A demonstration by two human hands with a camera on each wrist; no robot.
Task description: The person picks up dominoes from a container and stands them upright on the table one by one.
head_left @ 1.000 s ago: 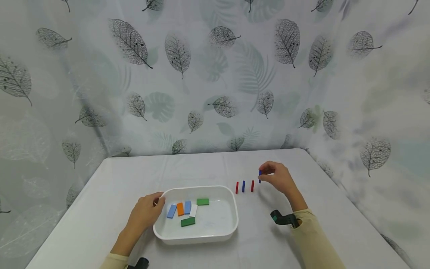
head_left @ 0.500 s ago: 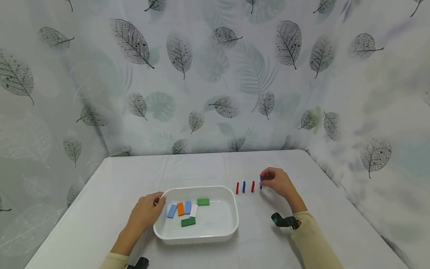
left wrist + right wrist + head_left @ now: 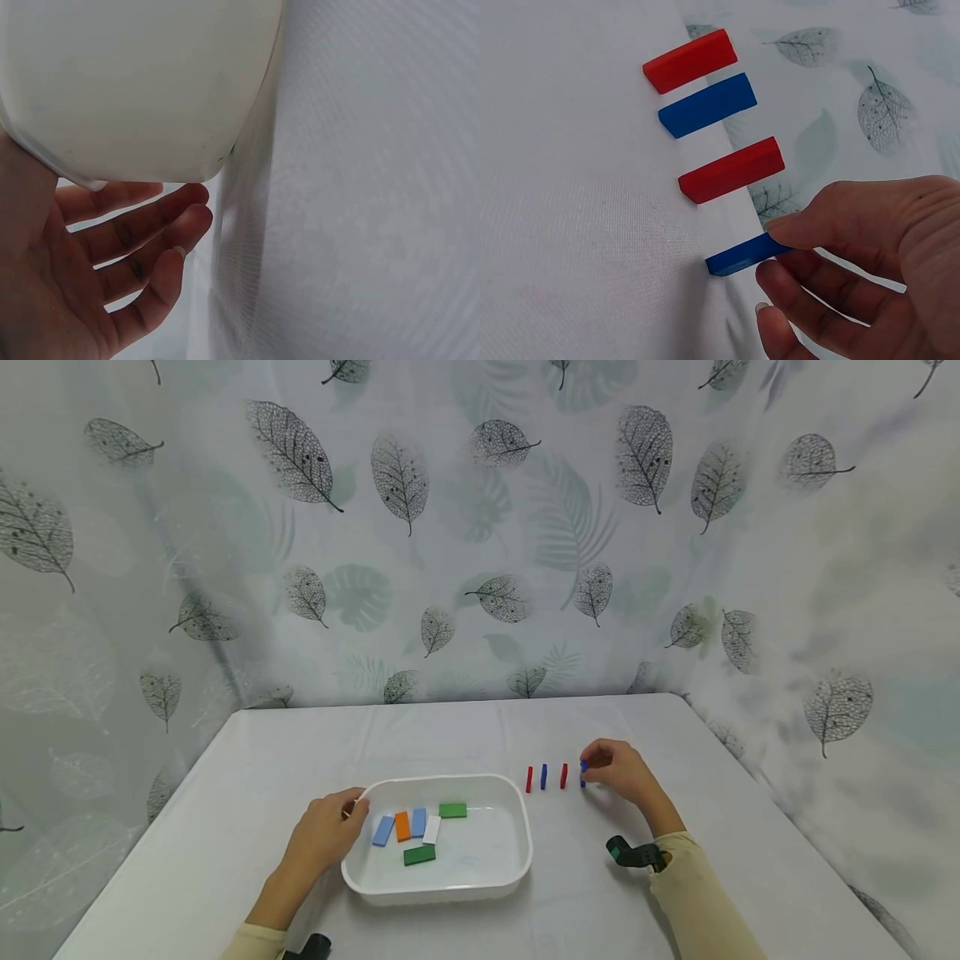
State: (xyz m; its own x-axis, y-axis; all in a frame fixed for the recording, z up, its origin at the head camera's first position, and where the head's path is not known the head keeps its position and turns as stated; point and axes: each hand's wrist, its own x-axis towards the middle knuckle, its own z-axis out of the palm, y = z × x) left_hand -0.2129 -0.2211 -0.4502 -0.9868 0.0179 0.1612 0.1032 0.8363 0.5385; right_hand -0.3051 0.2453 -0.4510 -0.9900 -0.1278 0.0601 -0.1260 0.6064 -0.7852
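My right hand [image 3: 618,768] pinches a blue domino block [image 3: 742,253] between thumb and fingers. It stands upright, its lower end at or very near the tabletop. To its left, in a spaced row, stand a red domino block [image 3: 564,776], a blue one [image 3: 543,777] and another red one [image 3: 528,779]. My left hand [image 3: 327,832] holds the left rim of a white tray [image 3: 480,891]. In the left wrist view its curved fingers [image 3: 154,296] lie below the tray wall, and the thumb is hidden.
Inside the tray lie several flat blocks: light blue [image 3: 383,831], orange [image 3: 402,826], white [image 3: 431,830] and green [image 3: 419,854]. A white cloth covers the table [image 3: 420,735]. Behind it hangs a leaf-patterned curtain [image 3: 465,527].
My right hand has lowered the blue domino block toward the tabletop at the right end of the row, level with the others. The left hand and tray have stayed put.
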